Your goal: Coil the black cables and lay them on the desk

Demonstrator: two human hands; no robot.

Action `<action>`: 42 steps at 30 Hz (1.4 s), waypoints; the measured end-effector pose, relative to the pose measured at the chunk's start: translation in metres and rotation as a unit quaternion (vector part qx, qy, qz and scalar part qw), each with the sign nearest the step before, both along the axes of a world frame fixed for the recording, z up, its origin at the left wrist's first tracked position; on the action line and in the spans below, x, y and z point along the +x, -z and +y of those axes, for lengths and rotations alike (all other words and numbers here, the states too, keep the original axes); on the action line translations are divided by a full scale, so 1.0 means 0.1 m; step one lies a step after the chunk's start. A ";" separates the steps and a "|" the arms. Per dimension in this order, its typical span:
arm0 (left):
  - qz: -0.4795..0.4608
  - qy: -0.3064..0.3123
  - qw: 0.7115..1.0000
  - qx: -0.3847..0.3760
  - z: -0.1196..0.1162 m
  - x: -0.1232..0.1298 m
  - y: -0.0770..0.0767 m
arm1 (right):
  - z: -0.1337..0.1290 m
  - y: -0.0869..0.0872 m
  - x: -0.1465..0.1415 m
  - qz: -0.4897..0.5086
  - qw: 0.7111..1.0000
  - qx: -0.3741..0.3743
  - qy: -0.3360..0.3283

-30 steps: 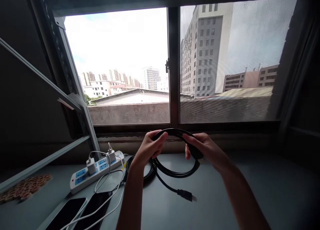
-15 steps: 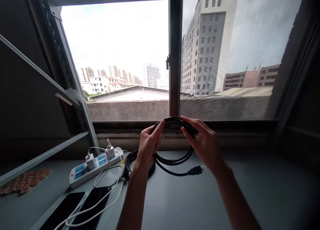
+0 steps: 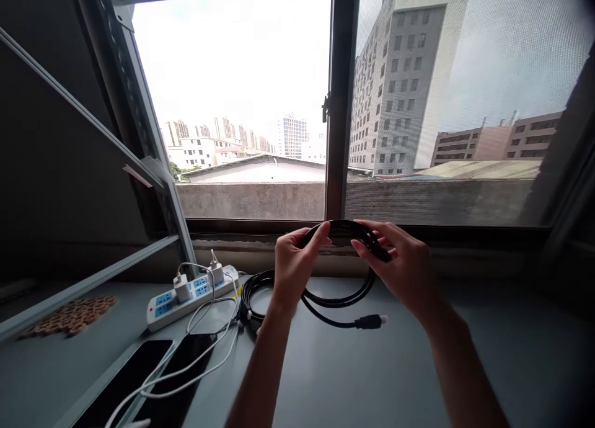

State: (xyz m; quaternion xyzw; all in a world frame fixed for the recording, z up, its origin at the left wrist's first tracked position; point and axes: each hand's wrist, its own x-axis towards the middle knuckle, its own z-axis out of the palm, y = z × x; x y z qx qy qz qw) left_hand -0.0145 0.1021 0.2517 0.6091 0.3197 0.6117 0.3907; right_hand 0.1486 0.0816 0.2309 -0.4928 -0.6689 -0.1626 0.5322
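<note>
A coiled black HDMI cable (image 3: pixel 338 302) is held up above the desk in front of the window. My left hand (image 3: pixel 297 260) is closed on the coil's left side, its thumb lying over the loops. On the other side, my right hand (image 3: pixel 397 251) pinches the upper right of the coil, where a dark connector end partly shows by the fingers. The cable's other plug (image 3: pixel 369 322) hangs loose below the coil, its light tip pointing right. Behind my left wrist a second coiled black cable (image 3: pixel 251 294) lies on the desk, partly hidden.
A white power strip (image 3: pixel 160 319) with two white chargers plugged in stands at the left. White charging cords trail over two dark phones (image 3: pixel 125 378) at the front left. Grey metal bars (image 3: pixel 88 279) and a brown patterned mat (image 3: pixel 74 316) are farther left. The window (image 3: pixel 339 105) rises behind.
The view has shifted, so the whole scene sits slightly further right. Both hands still hold the coil, and the right fingers have moved a little along it.
</note>
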 end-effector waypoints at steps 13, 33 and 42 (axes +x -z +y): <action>0.056 0.073 0.996 -0.005 0.05 0.09 0.07 | 0.04 0.02 -0.06 -0.113 0.994 -0.003 0.002; -0.041 0.177 0.974 -0.134 0.57 0.11 0.40 | 0.42 0.23 0.12 0.220 0.969 -0.062 -0.092; 0.204 0.038 0.973 -0.102 0.69 0.22 0.70 | 0.66 0.47 0.22 0.262 0.955 -0.138 -0.024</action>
